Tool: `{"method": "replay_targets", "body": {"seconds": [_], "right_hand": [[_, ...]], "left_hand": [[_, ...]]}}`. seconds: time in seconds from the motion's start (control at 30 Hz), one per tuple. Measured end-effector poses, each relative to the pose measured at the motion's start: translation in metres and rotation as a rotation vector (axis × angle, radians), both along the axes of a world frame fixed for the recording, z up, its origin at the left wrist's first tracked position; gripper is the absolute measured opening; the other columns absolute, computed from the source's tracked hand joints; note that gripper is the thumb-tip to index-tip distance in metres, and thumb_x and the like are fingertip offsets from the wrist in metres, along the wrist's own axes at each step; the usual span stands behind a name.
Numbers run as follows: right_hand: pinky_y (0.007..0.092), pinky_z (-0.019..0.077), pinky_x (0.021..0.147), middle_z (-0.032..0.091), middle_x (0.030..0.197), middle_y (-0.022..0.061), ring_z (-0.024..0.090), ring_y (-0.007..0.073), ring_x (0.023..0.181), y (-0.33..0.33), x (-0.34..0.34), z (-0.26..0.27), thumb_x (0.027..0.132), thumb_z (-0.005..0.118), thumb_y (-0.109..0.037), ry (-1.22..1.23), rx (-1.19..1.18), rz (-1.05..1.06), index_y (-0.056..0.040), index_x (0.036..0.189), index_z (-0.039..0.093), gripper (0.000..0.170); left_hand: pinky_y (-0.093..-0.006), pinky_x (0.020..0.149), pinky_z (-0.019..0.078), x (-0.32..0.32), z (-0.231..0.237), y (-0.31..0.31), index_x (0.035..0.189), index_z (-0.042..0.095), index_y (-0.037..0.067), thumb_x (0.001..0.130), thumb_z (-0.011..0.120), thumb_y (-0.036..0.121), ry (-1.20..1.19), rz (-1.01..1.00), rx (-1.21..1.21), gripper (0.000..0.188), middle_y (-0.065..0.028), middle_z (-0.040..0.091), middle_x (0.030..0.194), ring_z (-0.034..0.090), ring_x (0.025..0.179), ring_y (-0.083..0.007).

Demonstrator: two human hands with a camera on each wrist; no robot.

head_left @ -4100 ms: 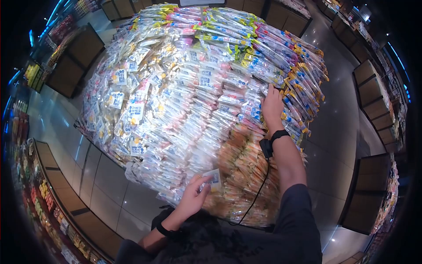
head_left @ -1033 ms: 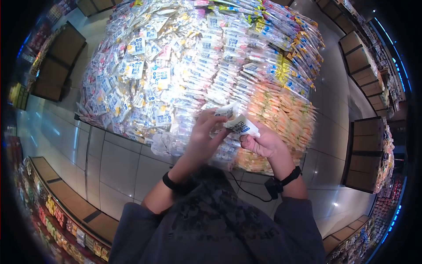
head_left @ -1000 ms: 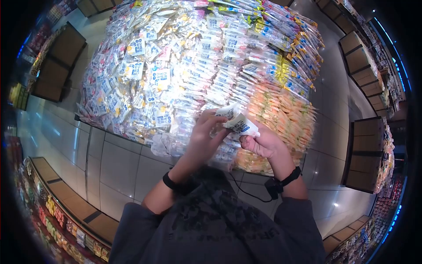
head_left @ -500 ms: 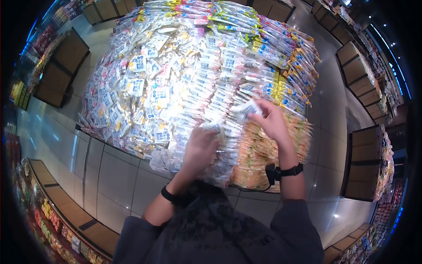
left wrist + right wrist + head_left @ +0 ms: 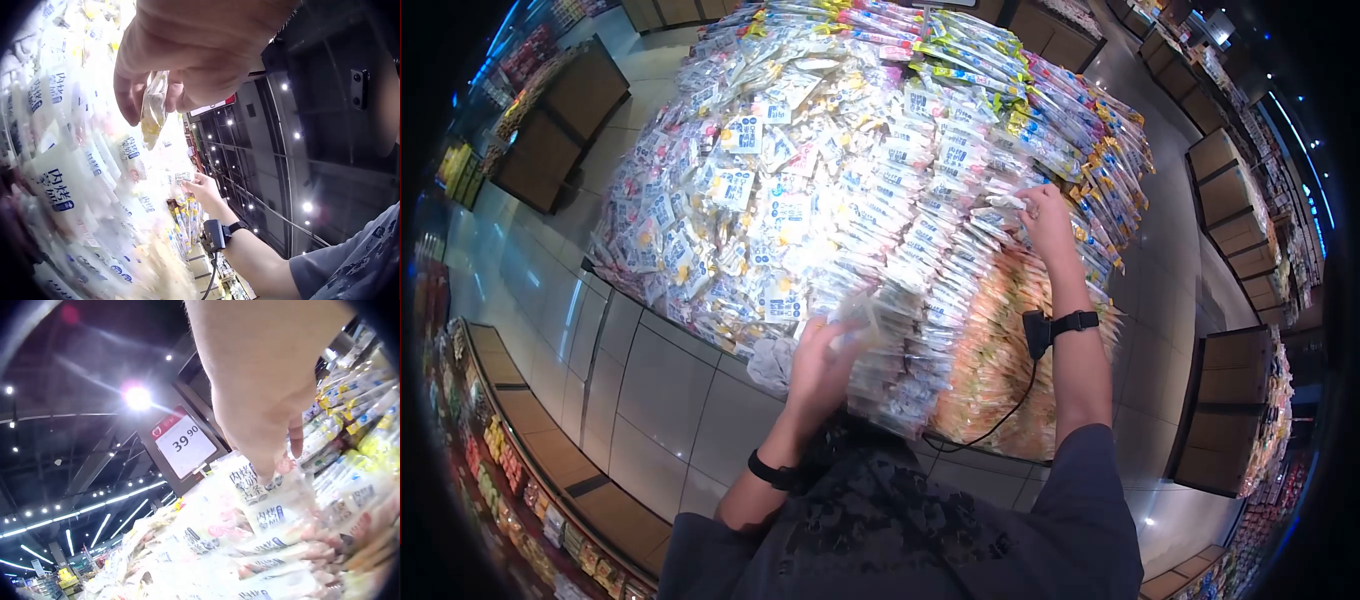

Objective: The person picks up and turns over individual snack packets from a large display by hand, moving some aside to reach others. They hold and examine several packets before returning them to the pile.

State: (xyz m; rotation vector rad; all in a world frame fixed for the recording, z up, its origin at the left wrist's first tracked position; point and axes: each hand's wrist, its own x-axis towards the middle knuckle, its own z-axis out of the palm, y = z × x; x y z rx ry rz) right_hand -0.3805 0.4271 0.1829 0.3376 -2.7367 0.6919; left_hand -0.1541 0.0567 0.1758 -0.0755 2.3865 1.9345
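Over the heap (image 5: 750, 215), left hand (image 5: 818, 365) and right hand (image 5: 1048, 218) each pinched a packet (image 5: 154, 112) I judged light, slippery, best held by its edge.

Packet heap (image 5: 830, 190) between cabinets (image 5: 1222, 412) left and right

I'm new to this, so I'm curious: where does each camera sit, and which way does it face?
Head: on the head, facing forward and down at the heap of packets; left hand, right hand and shirt show.
Left wrist: on that wrist, facing the heap and ceiling; the left hand shows close up, right arm beyond.
Right wrist: on that wrist, facing the heap and a price sign; the right hand shows.
Shared: head and left wrist both show both hands.
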Motion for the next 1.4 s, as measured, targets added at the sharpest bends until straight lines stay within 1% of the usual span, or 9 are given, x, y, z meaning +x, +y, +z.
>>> {"method": "replay_targets", "body": {"seconds": [0.13, 0.23, 0.47, 0.73, 1.0, 1.17, 1.27, 1.3, 1.4], "right_hand": [[0.0433, 0.0542, 0.083, 0.057, 0.107, 0.0147, 0.066, 0.0334, 0.094, -0.016, 0.005, -0.003, 0.084, 0.075, 0.001, 0.055, 0.039, -0.073, -0.0054, 0.115, 0.07, 0.032], [0.0438, 0.0532, 0.081, 0.057, 0.106, 0.0142, 0.065, 0.0351, 0.094, -0.027, 0.016, 0.002, 0.085, 0.072, -0.002, 0.16, -0.213, -0.062, -0.0069, 0.11, 0.07, 0.026], [0.043, 0.0515, 0.076, 0.063, 0.089, 0.0117, 0.063, 0.0335, 0.089, -0.017, 0.016, -0.024, 0.085, 0.072, -0.003, 0.276, 0.099, -0.086, -0.0057, 0.09, 0.07, 0.007], [0.0439, 0.0511, 0.081, 0.065, 0.092, 0.0122, 0.062, 0.0348, 0.091, -0.018, 0.006, -0.027, 0.086, 0.071, -0.003, 0.243, -0.108, -0.021, -0.0057, 0.097, 0.075, 0.012], [0.0448, 0.0517, 0.082, 0.066, 0.091, 0.0139, 0.062, 0.0351, 0.094, -0.023, -0.004, -0.032, 0.085, 0.071, -0.003, 0.136, -0.026, -0.02, -0.0067, 0.097, 0.08, 0.016], [0.0402, 0.0528, 0.084, 0.069, 0.104, 0.0171, 0.066, 0.0353, 0.094, -0.011, 0.002, -0.035, 0.091, 0.071, -0.013, 0.04, -0.262, 0.047, -0.0049, 0.11, 0.077, 0.021], [0.0362, 0.0538, 0.084, 0.069, 0.111, 0.0167, 0.068, 0.0317, 0.097, -0.002, 0.053, 0.008, 0.095, 0.068, -0.014, 0.007, -0.452, 0.005, -0.0041, 0.118, 0.074, 0.025], [0.0334, 0.055, 0.087, 0.069, 0.119, 0.013, 0.068, 0.0251, 0.103, 0.01, 0.072, 0.011, 0.099, 0.065, -0.014, -0.04, -0.503, -0.036, -0.0043, 0.122, 0.073, 0.026], [0.0335, 0.0559, 0.092, 0.068, 0.126, 0.0118, 0.067, 0.0213, 0.111, 0.023, 0.149, 0.016, 0.1, 0.064, -0.011, -0.281, -0.682, -0.029, -0.0024, 0.131, 0.067, 0.032]], "left_hand": [[-0.0217, 0.067, 0.0503, 0.002, -0.003, -0.003, 0.12, 0.069, 0.002, 0.1, 0.063, 0.002, -0.005, 0.035, -0.078, 0.02, -0.0067, 0.053, 0.12, 0.058, 0.082, -0.0084], [-0.0204, 0.063, 0.0459, 0.004, -0.001, -0.003, 0.119, 0.07, 0.003, 0.1, 0.064, 0.002, -0.002, 0.055, -0.075, 0.02, -0.0059, 0.053, 0.118, 0.054, 0.078, -0.0069], [-0.0206, 0.06, 0.0406, 0.007, -0.019, -0.003, 0.116, 0.072, 0.005, 0.097, 0.067, 0.005, 0.072, 0.103, -0.089, 0.019, -0.0051, 0.055, 0.117, 0.048, 0.071, -0.0054], [-0.0209, 0.057, 0.041, 0.009, -0.01, 0.009, 0.114, 0.073, 0.005, 0.096, 0.068, 0.011, 0.013, 0.092, -0.104, 0.02, -0.0077, 0.058, 0.119, 0.05, 0.068, -0.0062], [-0.0202, 0.054, 0.0411, 0.009, -0.003, 0.018, 0.115, 0.073, 0.005, 0.097, 0.066, 0.007, 0.053, 0.068, -0.102, 0.019, -0.0082, 0.058, 0.118, 0.052, 0.064, -0.0054], [-0.0176, 0.058, 0.0355, 0.012, -0.005, 0.031, 0.117, 0.072, 0.005, 0.097, 0.066, 0.002, 0.063, 0.008, -0.053, 0.022, -0.0041, 0.053, 0.112, 0.044, 0.071, -0.0037], [-0.0174, 0.057, 0.0337, 0.012, 0.002, 0.042, 0.118, 0.072, 0.005, 0.096, 0.066, 0.002, 0.063, -0.058, -0.052, 0.023, -0.0037, 0.052, 0.112, 0.041, 0.07, -0.0027], [-0.0175, 0.066, 0.0433, 0.011, -0.002, 0.04, 0.127, 0.066, 0.006, 0.096, 0.064, -0.004, 0.069, -0.163, -0.145, 0.034, -0.0045, 0.054, 0.119, 0.052, 0.078, -0.0041], [-0.0218, 0.084, 0.0522, 0.012, -0.025, 0.067, 0.139, 0.055, 0.006, 0.095, 0.062, -0.011, 0.154, -0.273, -0.03, 0.048, -0.0074, 0.055, 0.131, 0.064, 0.101, -0.0111]]}}
